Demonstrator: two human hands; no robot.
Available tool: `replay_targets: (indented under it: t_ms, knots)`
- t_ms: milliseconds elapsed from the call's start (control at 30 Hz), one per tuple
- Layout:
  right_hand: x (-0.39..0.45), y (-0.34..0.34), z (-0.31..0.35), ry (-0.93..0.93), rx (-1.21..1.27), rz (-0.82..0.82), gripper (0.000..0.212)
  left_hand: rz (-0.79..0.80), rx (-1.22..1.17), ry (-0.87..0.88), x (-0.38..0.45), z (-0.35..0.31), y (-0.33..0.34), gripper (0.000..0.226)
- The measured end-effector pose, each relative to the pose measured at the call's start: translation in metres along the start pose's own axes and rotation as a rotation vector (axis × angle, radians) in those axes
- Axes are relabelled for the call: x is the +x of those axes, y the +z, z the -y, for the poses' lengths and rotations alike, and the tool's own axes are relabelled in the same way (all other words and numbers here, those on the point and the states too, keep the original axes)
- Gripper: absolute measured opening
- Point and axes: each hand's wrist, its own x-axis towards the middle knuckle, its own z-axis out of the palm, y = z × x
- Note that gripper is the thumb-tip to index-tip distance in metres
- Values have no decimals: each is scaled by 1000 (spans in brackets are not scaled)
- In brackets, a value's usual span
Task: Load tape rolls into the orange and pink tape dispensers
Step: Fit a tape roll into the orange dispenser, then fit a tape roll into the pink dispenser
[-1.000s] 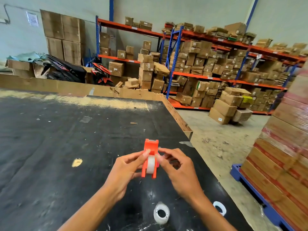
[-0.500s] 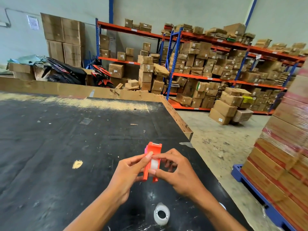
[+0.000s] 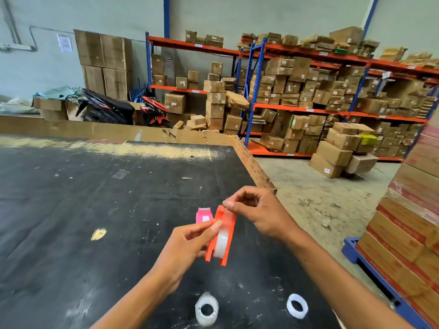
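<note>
My left hand (image 3: 187, 243) holds the orange tape dispenser (image 3: 219, 238) above the black table (image 3: 71, 222), tilted, with a clear tape roll seated inside it. My right hand (image 3: 259, 210) pinches at the dispenser's top end, thumb and forefinger closed on the tape end there. The pink tape dispenser (image 3: 203, 215) lies on the table just behind my left fingers. A loose clear tape roll (image 3: 206, 309) and a white roll (image 3: 297, 306) lie flat on the table near its front edge, below my forearms.
The table's right edge (image 3: 254, 167) has a raised cardboard rim, with concrete floor beyond. A blue pallet (image 3: 370, 264) stacked with cartons stands at the right. Shelves of cardboard boxes (image 3: 308, 91) and parked scooters (image 3: 107, 108) line the far wall.
The dispenser has tilted and my right hand has moved from its side up to its top end. The pink dispenser, hidden before, now shows behind it. The view has shifted slightly.
</note>
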Motion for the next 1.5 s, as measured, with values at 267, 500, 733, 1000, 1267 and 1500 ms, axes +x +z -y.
replay_targets:
  t_ms: [267, 500, 733, 1000, 1267, 1500]
  knots:
    - [8, -21, -29, 115, 142, 103, 7, -51, 66, -80, 8, 4, 28, 20]
    - [22, -32, -32, 260, 261, 176, 7, 15, 70, -54, 13, -6, 25, 20]
    - [31, -41, -101, 473, 294, 159, 24, -63, 11, -206, 45, 29, 64, 23]
    - [14, -37, -137, 514, 287, -32, 29, -320, 41, -324, 108, 49, 82, 26]
    - [36, -18, -160, 543, 211, -64, 28, -435, 329, -290, 146, 71, 92, 34]
    - [36, -13, -167, 505, 116, -66, 24, -335, 399, -231, 129, 57, 89, 23]
